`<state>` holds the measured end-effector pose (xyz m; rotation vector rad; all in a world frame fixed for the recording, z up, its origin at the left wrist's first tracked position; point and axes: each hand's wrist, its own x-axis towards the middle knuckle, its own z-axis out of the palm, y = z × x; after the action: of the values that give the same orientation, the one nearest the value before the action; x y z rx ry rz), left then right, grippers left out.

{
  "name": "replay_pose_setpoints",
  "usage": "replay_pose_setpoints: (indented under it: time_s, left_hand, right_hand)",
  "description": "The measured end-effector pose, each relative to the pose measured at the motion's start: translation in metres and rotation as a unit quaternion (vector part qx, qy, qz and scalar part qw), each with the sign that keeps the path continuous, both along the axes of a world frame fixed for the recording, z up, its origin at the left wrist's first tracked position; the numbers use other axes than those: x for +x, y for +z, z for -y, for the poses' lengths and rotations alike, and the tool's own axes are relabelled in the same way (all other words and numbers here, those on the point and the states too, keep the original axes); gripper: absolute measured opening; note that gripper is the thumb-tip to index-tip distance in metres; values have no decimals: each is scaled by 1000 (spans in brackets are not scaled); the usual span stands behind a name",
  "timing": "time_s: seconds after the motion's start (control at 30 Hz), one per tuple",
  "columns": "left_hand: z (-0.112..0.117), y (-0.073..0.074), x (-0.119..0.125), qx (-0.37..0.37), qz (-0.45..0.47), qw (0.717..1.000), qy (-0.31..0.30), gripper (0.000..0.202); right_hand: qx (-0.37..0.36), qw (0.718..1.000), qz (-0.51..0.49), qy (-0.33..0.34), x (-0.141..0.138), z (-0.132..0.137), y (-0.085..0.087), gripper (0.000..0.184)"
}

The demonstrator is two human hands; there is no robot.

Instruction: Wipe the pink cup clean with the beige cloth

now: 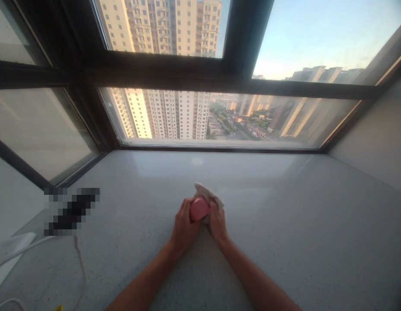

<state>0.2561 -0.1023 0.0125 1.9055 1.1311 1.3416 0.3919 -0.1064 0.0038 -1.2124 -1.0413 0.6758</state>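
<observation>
A rounded pink object sits between my two hands, a little above the grey speckled stone sill. My left hand grips it from the left side. My right hand presses a crumpled off-white cloth against its right side. The cloth covers part of the pink object, and its top corner sticks up past my fingers. I cannot tell what kind of object the pink thing is.
A large dark-framed window runs along the far edge of the sill, with tower blocks outside. At the left lies a pixelated dark object. A white cable and a white flat item lie at the lower left.
</observation>
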Motion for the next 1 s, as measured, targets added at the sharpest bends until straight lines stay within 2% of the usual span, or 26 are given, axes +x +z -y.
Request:
replay_pose_setpoints:
  time_s: [0.07,0.1,0.17,0.23,0.3,0.4,0.5,0.57,0.63,0.67,0.73,0.8,0.87,0.9,0.93,1.0]
  left_hand:
    - [0,-1,-1,-4,-2,1000,-8,36]
    - [0,-2,-1,-7,0,1000,-14,37]
    - [-2,-5,-3,-29,9,999,-21,39]
    - [-4,-9,-4,-62,12,998,-20,40]
    - [-7,-13,-4,-66,1,998,-20,35]
    - [-10,-15,-2,-20,-12,1000,-19,32]
    - [-12,-16,0,3,5,1000,-7,43]
    - [-12,-16,-1,12,19,1000,9,48]
    - [-11,-15,-1,0,25,1000,16,46]
    - [-10,-14,-1,-17,24,999,18,41]
    - [-6,-9,2,-58,18,998,24,32]
    - [-2,-3,5,-81,17,996,39,29]
    - [1,1,8,-83,24,995,42,29]
    - [1,2,8,-82,30,995,41,29]
    - [2,3,8,-83,34,995,41,27]
    - [1,1,7,-85,41,995,36,25]
  right_hand:
    - [-72,994,-83,-15,1,-5,-6,53]
    - [-70,994,-85,-11,2,-5,-6,52]
    - [0,1000,-24,3,3,-2,-3,47]
    - [86,992,93,10,6,2,5,42]
    - [140,965,222,4,9,7,14,42]
    - [170,913,372,-3,13,11,24,48]
    - [185,870,457,29,12,16,30,58]
    - [194,855,477,57,10,18,31,63]
    - [202,866,451,77,6,16,29,60]
    - [201,885,413,78,5,14,26,56]
    - [165,945,278,54,4,6,17,42]
    - [67,993,99,2,3,-2,8,42]
    - [-36,998,-26,-39,3,-5,2,52]
    - [-57,996,-43,-45,3,-4,1,54]
    - [-47,998,-26,-40,4,-1,3,54]
    - [46,995,86,-3,5,6,9,47]
